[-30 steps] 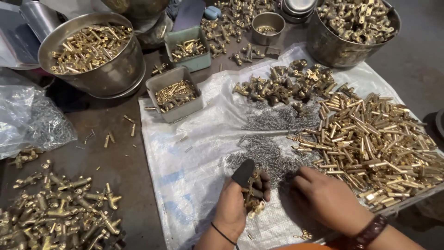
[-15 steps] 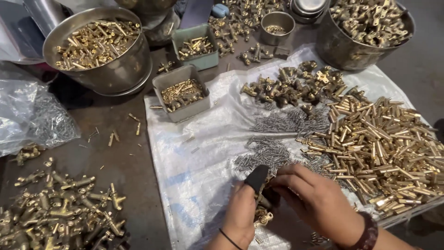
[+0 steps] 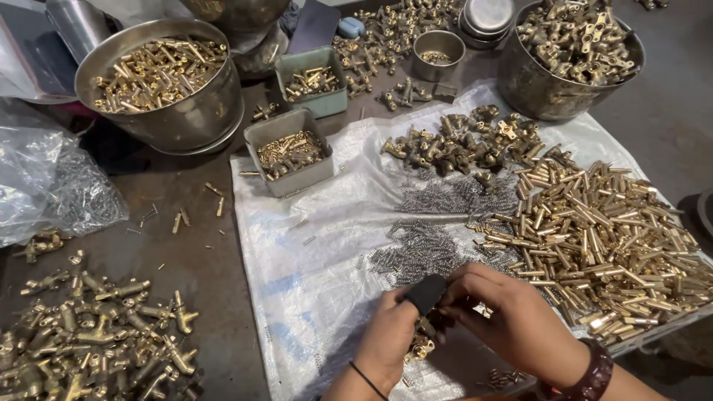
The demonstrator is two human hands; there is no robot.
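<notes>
Brass fitting (image 3: 422, 343) at lower centre of frame, pinched in left hand (image 3: 390, 341), whose thumb wears black cover. Right hand (image 3: 512, 323) has closed in from right since a second ago; fingertips now meet on fitting, seemingly pressing small part in. Spring pile (image 3: 423, 249) just above hands, brass tubes (image 3: 601, 230) at right, white sheet (image 3: 312, 267) beneath.

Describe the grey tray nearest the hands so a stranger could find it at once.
Start at the big steel bowl of brass pins, top left. Just right of it sit two small rectangular trays; the grey tray is the nearer one, on the white sheet's corner. The other tray is greenish.
</notes>
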